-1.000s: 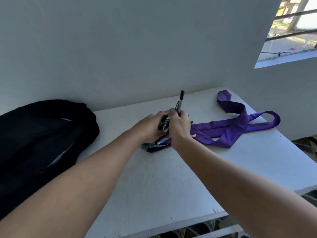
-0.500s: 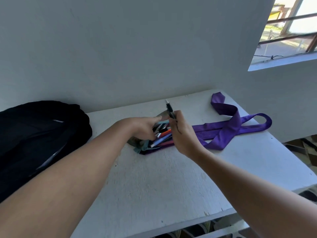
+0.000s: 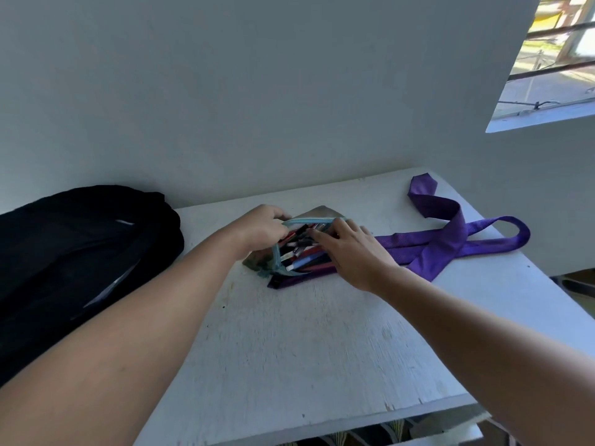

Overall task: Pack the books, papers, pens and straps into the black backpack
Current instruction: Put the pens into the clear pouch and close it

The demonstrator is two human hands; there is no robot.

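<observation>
1. Head view: one black backpack (image 3: 80, 252) lies at the left end of the white table (image 3: 306, 349); one purple strap (image 3: 450, 243) lies looped on the right.
2. One grey pencil pouch (image 3: 257, 259) with a teal zip sits mid-table, open, packed with several pens (image 3: 302, 251): red, black, blue.
3. The left hand (image 3: 262, 226) pinches the pouch's rim; the right hand (image 3: 351, 252) rests straight-fingered on the pens.

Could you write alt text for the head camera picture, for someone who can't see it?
Two hands work at an open pencil pouch full of pens on a white table. A purple strap lies right, a black backpack left.
</observation>
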